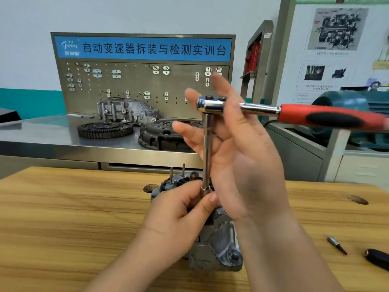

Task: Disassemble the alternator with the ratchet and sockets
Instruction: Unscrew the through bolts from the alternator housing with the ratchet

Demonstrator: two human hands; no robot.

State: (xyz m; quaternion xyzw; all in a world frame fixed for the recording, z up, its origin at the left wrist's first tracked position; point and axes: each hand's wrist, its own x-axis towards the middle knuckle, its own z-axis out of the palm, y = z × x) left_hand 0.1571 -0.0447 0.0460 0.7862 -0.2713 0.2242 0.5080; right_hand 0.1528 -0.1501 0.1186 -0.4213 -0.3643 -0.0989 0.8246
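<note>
**Two hands on a grey cast-metal alternator (pixel 212 243)**

The alternator lies on the pale wooden table (pixel 63 207), low in the middle of the view at about six o'clock. A slim chrome extension bar (pixel 207 152) stands upright on its top, with a chrome socket (pixel 204 191) at the foot. The left hand (pixel 181 216) pinches that socket end between thumb and fingers. Across the bar's top sits the chrome ratchet with a red-and-black handle (pixel 294 112), which points to three o'clock. The right hand (pixel 235 148) rests against the ratchet head, fingers straight and spread, clasping nothing.

At four o'clock from the alternator a small steel bit (pixel 336 245) and a black object (pixel 377 262) lie on the table. At twelve o'clock, a steel bench (pixel 42 135) carries a toothed flywheel (pixel 105 130), a dark clutch cover (pixel 160 135) and a grey cast housing (pixel 126 111), in front of a pegboard (pixel 136 85) with a blue sign.
</note>
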